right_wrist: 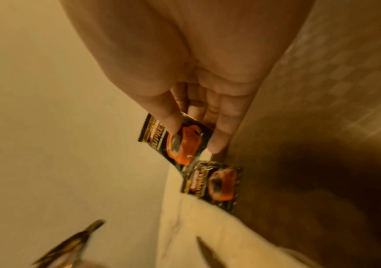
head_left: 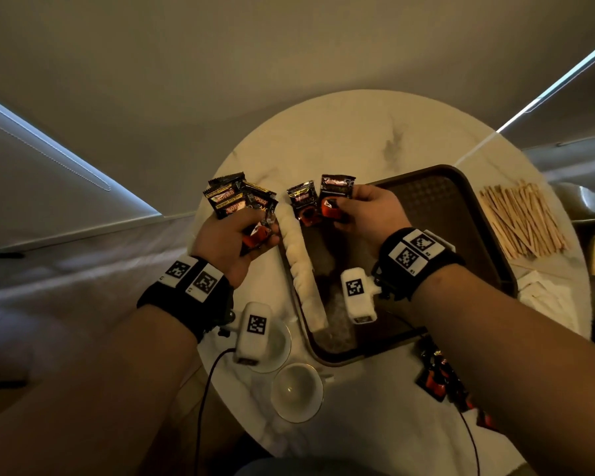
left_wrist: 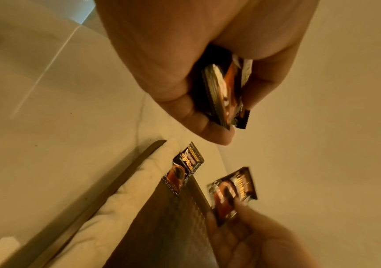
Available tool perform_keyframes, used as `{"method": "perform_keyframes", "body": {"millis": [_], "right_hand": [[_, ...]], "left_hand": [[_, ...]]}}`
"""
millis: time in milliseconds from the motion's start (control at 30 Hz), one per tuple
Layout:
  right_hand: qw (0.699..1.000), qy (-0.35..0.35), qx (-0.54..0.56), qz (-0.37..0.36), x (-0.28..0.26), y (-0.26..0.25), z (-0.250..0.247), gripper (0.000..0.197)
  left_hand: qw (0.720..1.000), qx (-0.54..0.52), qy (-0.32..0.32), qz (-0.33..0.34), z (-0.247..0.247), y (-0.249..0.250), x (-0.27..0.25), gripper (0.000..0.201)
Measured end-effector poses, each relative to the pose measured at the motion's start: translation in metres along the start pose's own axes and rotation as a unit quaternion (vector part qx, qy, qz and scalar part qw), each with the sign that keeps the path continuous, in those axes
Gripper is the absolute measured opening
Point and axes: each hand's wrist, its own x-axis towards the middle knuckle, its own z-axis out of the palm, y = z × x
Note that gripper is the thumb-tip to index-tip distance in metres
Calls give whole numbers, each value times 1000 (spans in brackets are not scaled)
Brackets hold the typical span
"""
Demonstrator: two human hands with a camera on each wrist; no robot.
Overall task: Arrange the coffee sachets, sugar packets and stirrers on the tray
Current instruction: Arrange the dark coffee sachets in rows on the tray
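Observation:
My left hand [head_left: 241, 235] grips a fan of several black coffee sachets [head_left: 236, 199] over the table, left of the tray; the bundle [left_wrist: 224, 98] shows edge-on in the left wrist view. My right hand [head_left: 358, 211] pinches one black-and-orange sachet [head_left: 335, 197] [right_wrist: 175, 141] above the far left corner of the brown tray [head_left: 454, 214]. Another sachet [head_left: 303, 204] [right_wrist: 212, 183] [left_wrist: 183, 172] lies at that corner beside a rolled white cloth [head_left: 298, 255]. Wooden stirrers [head_left: 522, 221] lie heaped on the table right of the tray. White packets [head_left: 543, 293] sit below them.
The round marble table [head_left: 340, 139] holds a white cup [head_left: 296, 389] and a saucer [head_left: 279, 341] near its front edge. More dark sachets [head_left: 440, 372] lie at the front right, partly under my right forearm. A cable runs off the front.

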Motion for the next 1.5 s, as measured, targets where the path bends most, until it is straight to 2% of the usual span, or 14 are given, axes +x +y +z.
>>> {"method": "perform_keyframes", "body": {"millis": [100,200,300,400,600,767,1000,1100,1200,1267,1367,1500], "right_hand": [[995,17,-96,21,19,16,-4,18],[983,18,-183,14,26,26,-1,11],[973,9,-231,-1,31,30,4,18],[965,2,-261,0,35,34,9,16],[948,25,-317,-12,40,38,15,18],[943,42,-329,-27,41,41,16,20],[943,30,-332,-27,39,39,14,23],[946,33,-320,-30,33,35,11,28],[962,45,-261,-72,17,19,9,24],[973,-8,-207,-99,-1,3,10,19],[977,-125,-138,-108,-23,-15,12,21],[960,-178,-184,-117,-33,-26,7,22]], "left_hand": [[999,-43,19,-16,-10,0,2,20],[997,-59,31,-23,-15,-2,4,37],[998,-42,36,-28,-17,-5,5,35],[999,-24,34,-30,-18,-8,6,33],[999,-7,31,-21,-20,-10,6,37],[999,-8,34,-20,-19,-11,6,36],[997,-50,9,-56,-12,-10,4,3],[999,-33,0,-37,-7,-9,5,9],[1000,-6,11,6,-3,-12,7,35],[1000,0,5,21,2,-13,7,44],[999,37,-14,26,8,-13,5,47],[995,79,-48,25,15,-13,0,39]]}}
